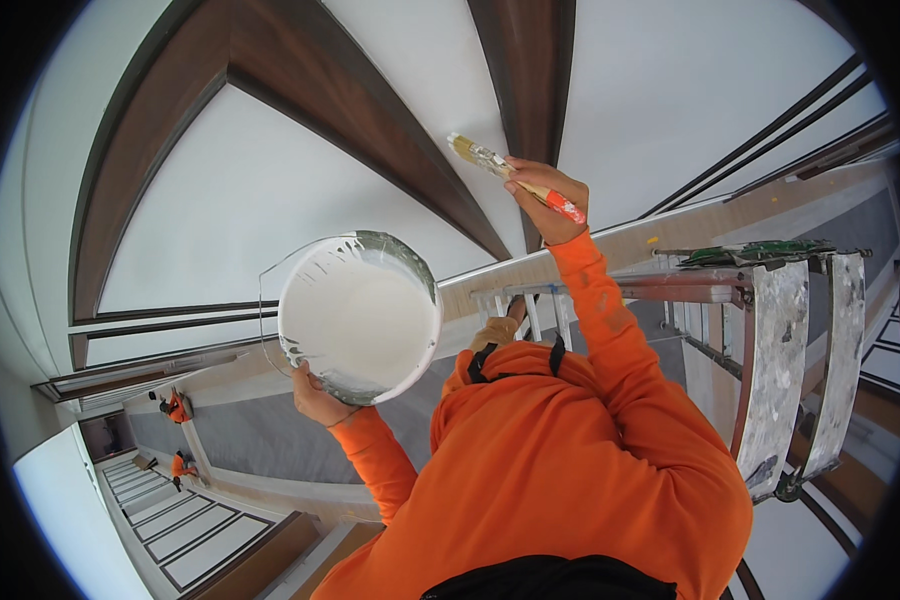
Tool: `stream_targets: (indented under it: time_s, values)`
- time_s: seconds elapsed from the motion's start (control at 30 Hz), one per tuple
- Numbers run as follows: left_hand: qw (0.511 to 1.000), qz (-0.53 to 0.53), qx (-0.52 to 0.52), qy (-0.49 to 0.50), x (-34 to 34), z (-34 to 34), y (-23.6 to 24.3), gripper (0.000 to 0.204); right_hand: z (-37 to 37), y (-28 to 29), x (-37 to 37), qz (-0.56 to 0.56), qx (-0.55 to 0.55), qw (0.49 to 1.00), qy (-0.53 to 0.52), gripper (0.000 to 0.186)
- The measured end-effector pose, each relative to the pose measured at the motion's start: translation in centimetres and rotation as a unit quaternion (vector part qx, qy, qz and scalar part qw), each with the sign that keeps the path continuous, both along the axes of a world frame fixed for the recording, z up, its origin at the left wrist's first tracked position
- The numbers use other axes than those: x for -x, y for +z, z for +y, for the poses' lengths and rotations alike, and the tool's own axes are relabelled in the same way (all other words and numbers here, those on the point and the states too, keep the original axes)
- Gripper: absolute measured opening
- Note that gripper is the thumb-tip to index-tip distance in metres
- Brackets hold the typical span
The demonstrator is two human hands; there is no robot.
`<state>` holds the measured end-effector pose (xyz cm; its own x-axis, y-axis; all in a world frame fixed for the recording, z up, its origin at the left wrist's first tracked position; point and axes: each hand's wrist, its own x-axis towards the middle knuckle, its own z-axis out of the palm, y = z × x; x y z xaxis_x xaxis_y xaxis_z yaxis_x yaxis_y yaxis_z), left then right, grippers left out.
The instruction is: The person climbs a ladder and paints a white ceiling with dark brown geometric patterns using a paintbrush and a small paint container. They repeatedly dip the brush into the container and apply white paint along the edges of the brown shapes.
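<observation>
My left hand [319, 395] grips the lower left of a round bucket [360, 315] of white paint, which has a thin wire handle and paint streaks inside its rim. Above and right of the bucket, my right hand [548, 205] is closed round a paintbrush [480, 152] with a red-tipped wooden handle and whitish, paint-marked bristles, held in front of a white wall panel [445, 110] between dark wooden strips [520, 90]. Both my forearms are in orange sleeves.
A paint-spattered ladder [775, 370] stands at my right, with a green, dirty item [750, 252] on top. My foot [518, 308] shows among metal rungs. Far below at left, two people [176, 406] [182, 465] in orange crouch on the corridor floor [230, 440].
</observation>
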<state>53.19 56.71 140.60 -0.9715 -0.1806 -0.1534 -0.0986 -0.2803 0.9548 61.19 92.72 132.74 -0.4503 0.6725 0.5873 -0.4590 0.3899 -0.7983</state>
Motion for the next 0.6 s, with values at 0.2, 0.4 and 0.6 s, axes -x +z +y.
stream_targets:
  time_s: [0.2, 0.4, 0.6]
  values:
    - [0.999, -0.011, 0.004, 0.031, -0.4, -0.2, 0.1, 0.019, -0.3, -1.6, 1.1, -0.009, 0.012, 1.0, -0.008, 0.023]
    - [0.999, -0.022, 0.006, 0.037, -1.2, -0.8, 0.6, 0.017, 0.5, -3.4, 1.4, -0.016, 0.028, 0.999, -0.003, 0.024]
    - [0.999, -0.028, 0.021, 0.042, -0.9, -1.4, 0.3, 0.024, 0.1, -4.8, 1.5, -0.024, 0.047, 0.999, 0.012, 0.024]
